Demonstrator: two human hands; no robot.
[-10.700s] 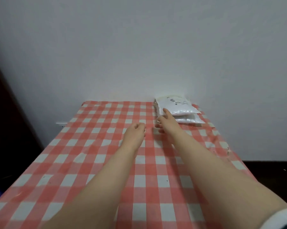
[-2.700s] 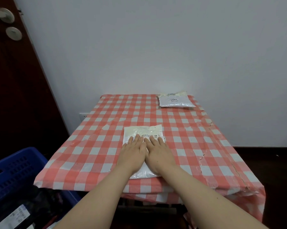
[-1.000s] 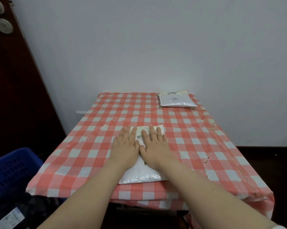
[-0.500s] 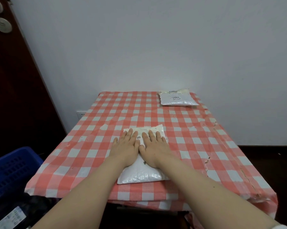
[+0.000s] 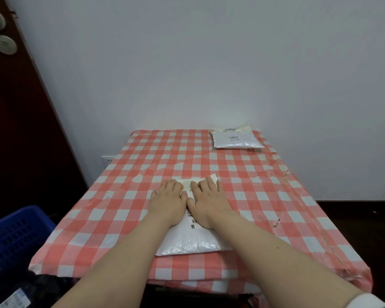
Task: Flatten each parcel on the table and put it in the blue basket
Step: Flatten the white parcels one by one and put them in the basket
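Palms down and fingers straight, left grip (image 5: 168, 202) and right grip (image 5: 209, 203) press side by side on the white parcel (image 5: 193, 243), clasping nothing. Its long axis runs 12 to 6 at the counter's (image 5: 120, 196) near edge. The blue basket (image 5: 11, 236) sits low at 8 o'clock, nearer the left grip, so the lift probably swings that way. A second parcel (image 5: 236, 140) lies at 1 o'clock.

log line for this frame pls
step: flattening; left hand: pressing near parcel; right hand: same; far parcel: back right, untouched; blue basket: near left
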